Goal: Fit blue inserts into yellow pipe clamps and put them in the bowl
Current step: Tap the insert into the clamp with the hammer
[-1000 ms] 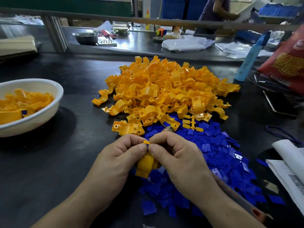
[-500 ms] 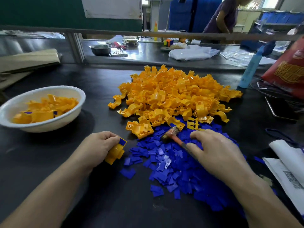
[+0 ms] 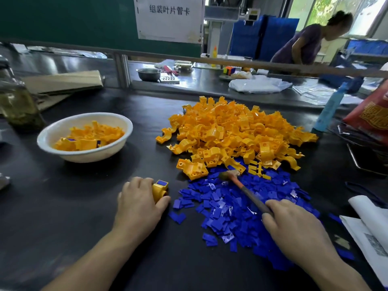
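My left hand point(image 3: 137, 203) grips a yellow pipe clamp point(image 3: 159, 190) with a blue insert showing on its top, held down on the black table left of the blue pile. My right hand point(image 3: 294, 229) lies over the handle of a small hammer point(image 3: 241, 186) whose head rests at the near edge of the yellow pile. A big heap of yellow clamps point(image 3: 235, 131) sits mid-table, and a spread of blue inserts point(image 3: 237, 208) lies in front of it. A white bowl point(image 3: 63, 131) at the left holds several finished clamps.
A glass jar point(image 3: 16, 101) and folded cardboard point(image 3: 63, 82) stand at the far left. White papers point(image 3: 371, 229) lie at the right edge, with a red bag point(image 3: 371, 114) and a blue tube point(image 3: 329, 110) behind. A person works at the bench beyond the rail.
My hands have parted: the left carried the clamp out to the left onto the table, and the right moved right onto the hammer's handle. The view has tilted up.
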Demonstrator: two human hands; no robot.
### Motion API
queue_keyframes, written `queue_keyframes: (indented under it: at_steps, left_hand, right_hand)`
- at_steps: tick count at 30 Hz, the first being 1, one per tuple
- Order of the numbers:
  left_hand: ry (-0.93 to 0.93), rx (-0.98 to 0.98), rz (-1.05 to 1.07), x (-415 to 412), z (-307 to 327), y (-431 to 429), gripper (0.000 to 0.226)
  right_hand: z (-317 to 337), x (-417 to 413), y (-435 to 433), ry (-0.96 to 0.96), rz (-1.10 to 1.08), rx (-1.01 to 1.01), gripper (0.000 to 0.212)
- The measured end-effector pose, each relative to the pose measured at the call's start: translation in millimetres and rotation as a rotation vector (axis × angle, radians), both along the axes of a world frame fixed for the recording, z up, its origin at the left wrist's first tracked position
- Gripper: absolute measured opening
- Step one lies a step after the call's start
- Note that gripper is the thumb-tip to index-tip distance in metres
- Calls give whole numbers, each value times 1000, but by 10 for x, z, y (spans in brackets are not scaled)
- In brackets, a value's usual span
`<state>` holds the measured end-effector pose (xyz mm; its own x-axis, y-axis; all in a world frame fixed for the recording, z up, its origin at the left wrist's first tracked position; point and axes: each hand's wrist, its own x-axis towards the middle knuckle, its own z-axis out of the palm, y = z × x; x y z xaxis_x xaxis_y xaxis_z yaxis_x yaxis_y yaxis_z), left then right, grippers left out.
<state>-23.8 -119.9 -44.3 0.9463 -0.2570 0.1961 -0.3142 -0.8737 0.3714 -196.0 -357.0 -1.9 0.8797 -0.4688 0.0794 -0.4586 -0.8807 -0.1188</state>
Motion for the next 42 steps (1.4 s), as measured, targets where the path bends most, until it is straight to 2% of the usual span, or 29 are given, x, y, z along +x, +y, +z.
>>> queue_keyframes:
  at_steps: [2,6,8,10,12,13,17,20,24,29,32,35,40,42]
  left_hand:
    - [-12,-52,14,3,-38,11,54]
    - [-50,-56,-6,52,-65,15,43]
    - [-51,-62,-14,62,-75,22,43]
    - [-63,-65,-20,70,-95,31,45]
    - [-75,-69,-21,78,-112,37,46]
    - [-76,-73,-21,84,-116,37,46]
    - [-70,-84,-27,106,-125,35,46]
    - [-80,-102,-38,105,-134,43,44]
    - [-69,-97,-40,107,-126,33,43]
    - [-76,-100,-39,104,-137,35,43]
    - [-71,-107,-41,107,-139,32,42]
    - [-64,-99,-42,119,-145,41,43]
    - [-81,-77,-36,112,-157,33,45]
    - [-101,-48,-42,102,-160,33,48]
  right_hand:
    - [39,-10,46,-51,-23,129,19]
    - [190,20,310,-309,-6,659,23]
    - [240,79,440,-274,64,801,17]
    - [256,158,521,-150,140,836,17]
    - [250,238,579,-57,214,780,33]
    - [245,277,601,-50,253,732,32]
    - [197,411,714,-198,355,530,19]
    - [158,489,760,-62,405,414,9]
    - [212,552,672,27,405,403,10]
    - [168,614,734,-162,394,387,11]
    - [82,649,811,-25,423,355,17]
    - [125,683,751,-8,419,371,23]
    - [233,489,663,-105,339,416,6]
    - [249,341,572,-121,300,367,11]
